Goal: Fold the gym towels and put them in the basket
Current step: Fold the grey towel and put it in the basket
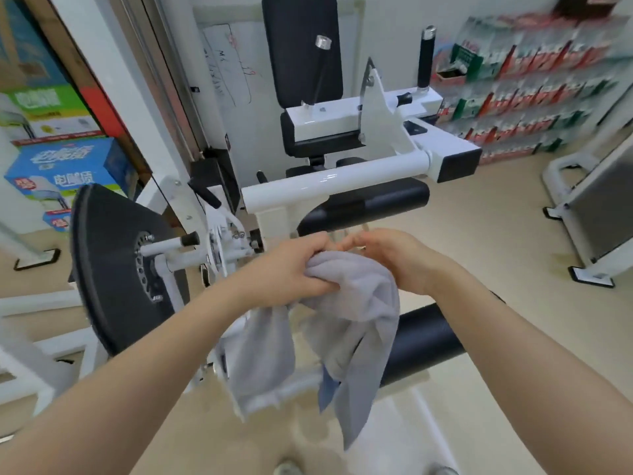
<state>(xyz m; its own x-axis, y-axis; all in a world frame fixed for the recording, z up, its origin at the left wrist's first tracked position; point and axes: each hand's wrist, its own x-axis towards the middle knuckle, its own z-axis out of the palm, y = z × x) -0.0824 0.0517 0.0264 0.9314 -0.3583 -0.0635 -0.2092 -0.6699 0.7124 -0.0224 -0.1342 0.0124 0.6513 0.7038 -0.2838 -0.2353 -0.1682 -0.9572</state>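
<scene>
The left hand [291,269] grips the bunched grey towel [346,323] up top, right hand [394,258] touching its far side, grip unclear; tails dangle over the black roller pad [424,341]. Uneven corners risk a crooked fold, and no basket's in sight

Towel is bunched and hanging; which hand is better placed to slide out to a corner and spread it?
Probably the right hand: the left hand clamps the grey towel, while the right only touches its top.
</scene>
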